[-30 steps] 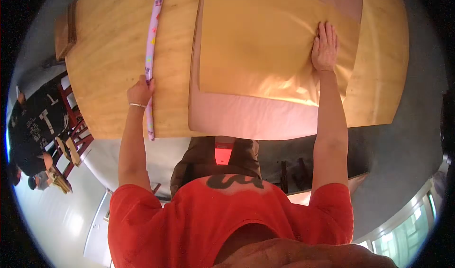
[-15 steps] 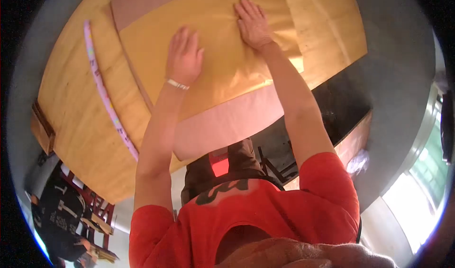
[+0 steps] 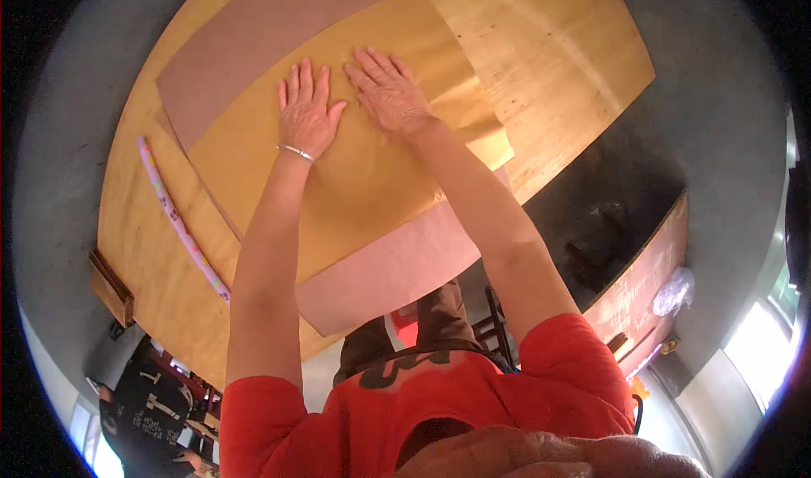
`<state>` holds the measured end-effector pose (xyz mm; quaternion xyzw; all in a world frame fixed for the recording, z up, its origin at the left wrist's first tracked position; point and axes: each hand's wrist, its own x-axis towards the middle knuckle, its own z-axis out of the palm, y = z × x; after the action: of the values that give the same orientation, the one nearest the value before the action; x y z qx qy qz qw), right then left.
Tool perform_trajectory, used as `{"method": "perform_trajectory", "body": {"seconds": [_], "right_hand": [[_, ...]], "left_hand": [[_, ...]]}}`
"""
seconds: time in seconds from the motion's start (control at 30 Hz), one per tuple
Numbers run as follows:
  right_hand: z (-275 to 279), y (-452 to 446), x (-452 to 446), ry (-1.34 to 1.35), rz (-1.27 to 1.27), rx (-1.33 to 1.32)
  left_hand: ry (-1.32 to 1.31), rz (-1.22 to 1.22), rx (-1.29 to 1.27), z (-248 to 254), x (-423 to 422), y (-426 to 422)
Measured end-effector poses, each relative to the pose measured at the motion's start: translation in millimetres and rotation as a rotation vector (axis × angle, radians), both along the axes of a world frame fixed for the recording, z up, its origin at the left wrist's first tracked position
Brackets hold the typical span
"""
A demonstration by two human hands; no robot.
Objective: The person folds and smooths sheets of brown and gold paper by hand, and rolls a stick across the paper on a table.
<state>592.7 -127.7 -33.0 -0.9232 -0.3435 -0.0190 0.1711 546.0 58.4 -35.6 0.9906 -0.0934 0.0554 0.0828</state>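
My left hand [image 3: 309, 122] lies flat on a shiny golden-yellow sheet [image 3: 363, 195], fingers spread and thumb out to the side. Close by on the right, my right hand [image 3: 390, 95] also rests flat on that sheet with its fingers stretched out. Under the yellow sheet is a larger pink sheet [image 3: 393, 267], showing as a band at the near edge and a darker band at the far edge. The yellow sheet's right side ripples and its near right corner catches the light. Neither hand grips anything.
A wooden table [image 3: 557, 64] carries the sheets. A long, narrow pink patterned strip [image 3: 179, 220] lies on its left side. At the right stands a dark surface [image 3: 604, 199] with a crumpled clear plastic bag [image 3: 674, 292] beside it. A person in a black shirt [image 3: 148, 419] is at lower left.
My right hand has moved left and nearer to me, closer to my left hand. My left hand's fingers are now spread flat. The camera view has shifted, showing more of the far pink band.
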Motion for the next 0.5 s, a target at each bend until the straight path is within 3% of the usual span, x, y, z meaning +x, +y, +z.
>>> {"method": "perform_trajectory", "body": {"seconds": [0.2,0.27,0.4,0.5], "right_hand": [[-4,-12,11,0.13,0.01,0.355],[-8,-16,15,0.135,0.026,0.598],[15,-56,9,0.194,-0.151,0.731],[44,-103,-33,0.156,-0.604,0.837]], "left_hand": [[-0.019,-0.03,0.046,1,2,-2],[-0.027,-0.051,0.071,-2,7,-1],[-0.048,-0.074,0.053,-5,4,-2],[-0.071,-0.098,0.081,-6,4,-1]]}}
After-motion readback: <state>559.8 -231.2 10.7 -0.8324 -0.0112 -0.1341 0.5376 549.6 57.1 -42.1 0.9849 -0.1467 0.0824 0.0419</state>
